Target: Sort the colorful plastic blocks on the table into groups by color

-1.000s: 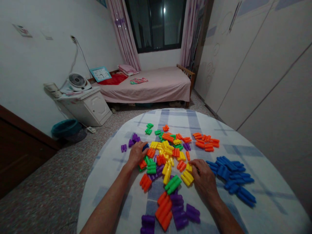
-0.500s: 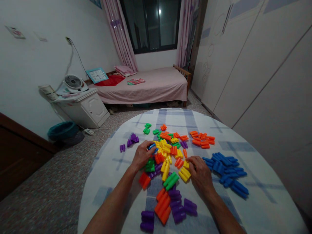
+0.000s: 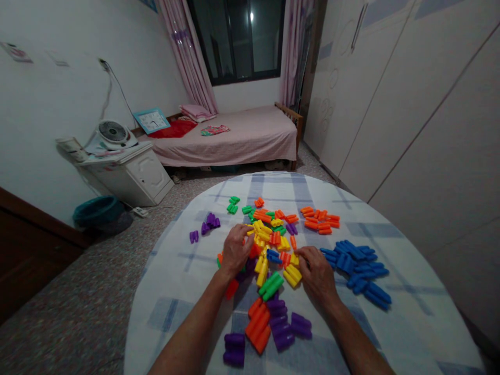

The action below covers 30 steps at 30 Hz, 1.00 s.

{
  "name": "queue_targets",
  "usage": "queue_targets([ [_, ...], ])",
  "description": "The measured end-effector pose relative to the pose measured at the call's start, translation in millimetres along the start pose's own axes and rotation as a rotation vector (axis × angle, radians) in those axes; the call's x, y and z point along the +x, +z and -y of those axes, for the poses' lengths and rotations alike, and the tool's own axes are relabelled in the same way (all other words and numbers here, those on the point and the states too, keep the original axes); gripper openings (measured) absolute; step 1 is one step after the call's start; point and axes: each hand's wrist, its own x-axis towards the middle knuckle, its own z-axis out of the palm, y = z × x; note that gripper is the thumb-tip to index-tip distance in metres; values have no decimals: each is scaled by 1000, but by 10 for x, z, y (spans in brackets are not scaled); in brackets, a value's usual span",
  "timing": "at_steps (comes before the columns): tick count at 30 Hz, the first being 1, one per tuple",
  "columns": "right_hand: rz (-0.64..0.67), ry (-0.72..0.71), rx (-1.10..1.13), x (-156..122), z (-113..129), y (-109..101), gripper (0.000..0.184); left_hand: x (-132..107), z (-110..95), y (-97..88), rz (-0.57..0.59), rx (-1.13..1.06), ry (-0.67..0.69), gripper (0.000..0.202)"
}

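Note:
A heap of coloured plastic blocks [image 3: 269, 245] lies on a round table with a checked cloth [image 3: 390, 229]. My left hand [image 3: 235, 249] rests on the heap's left side. Its fingers are loosely bent over orange and yellow blocks, and I see nothing held in them. A blue block [image 3: 273, 256] lies free between my hands. My right hand [image 3: 317, 272] sits at the heap's right edge, with its fingertips closed on a yellow block [image 3: 294, 259]. A group of blue blocks [image 3: 359, 268] lies just to its right.
Orange blocks [image 3: 320, 225] are grouped at the far right, purple ones [image 3: 209, 223] at the far left, and more purple and orange ones [image 3: 269, 328] near me. Beyond the table are a bed [image 3: 234, 138], a white cabinet with a fan [image 3: 125, 166] and wardrobes [image 3: 410, 104].
My left hand lifted a blue block from the heap's left, moved right and let it go in the middle. My right hand has stayed at the yellow blocks.

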Motion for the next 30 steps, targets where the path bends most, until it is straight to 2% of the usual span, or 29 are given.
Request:
queue_targets([
  [3, 2, -8, -9, 4, 3, -2, 17, -50, 206, -135, -24, 13, -86, 18],
  [9, -3, -11, -16, -5, 21, -13, 18, -302, 398, -268, 141, 35, -56, 25],
  [11, 2, -11, -20, -6, 15, -12, 18, -350, 434, -293, 121, 25, -92, 27],
  [14, 14, -16, -21, -1, 7, -11, 18, -353, 488, -320, 62, 17, -225, 28],
  [16, 15, -15, -21, 4, 11, -15, 19, -313, 504, -315, 95, 41, -285, 30],
  [21, 11, -12, -20, 9, 41, -32, 19, -141, 408, -200, 227, 240, -268, 34],
  [25, 19, 3, -15, 5, 44, -34, 19, -52, 333, -117, 233, 379, -305, 29],
  [30, 11, -7, -8, 1, 26, -20, 18, -59, 396, -122, 204, 350, -326, 22],
])
